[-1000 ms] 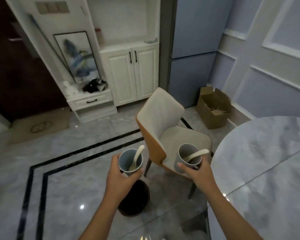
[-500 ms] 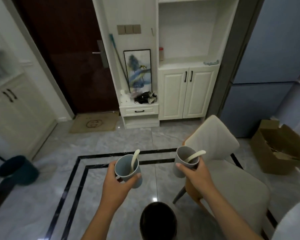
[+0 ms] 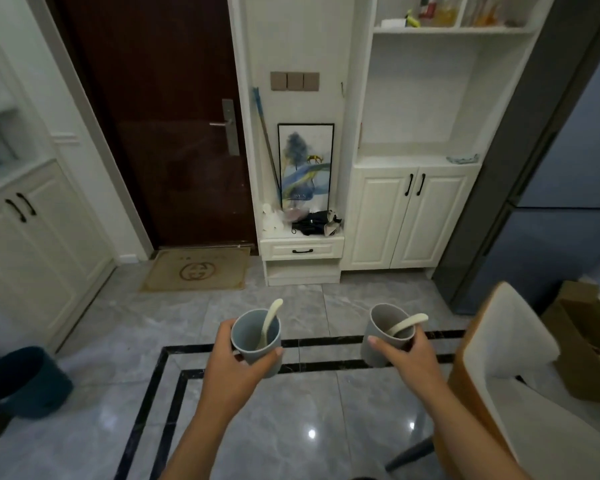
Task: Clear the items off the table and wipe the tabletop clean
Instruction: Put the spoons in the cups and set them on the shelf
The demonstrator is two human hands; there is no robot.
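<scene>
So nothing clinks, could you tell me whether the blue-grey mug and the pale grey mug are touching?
Apart. The head view shows floor between the blue-grey mug in the left hand and the pale grey mug in the right hand.

The single wide-angle camera, worn on the person's head, is looking forward and down at the dark door (image 3: pixel 167 133) from well back across the grey floor (image 3: pixel 118 341), taking in the left hand (image 3: pixel 232 368) and right hand (image 3: pixel 409 355) close beneath it, nearer than the door.
</scene>
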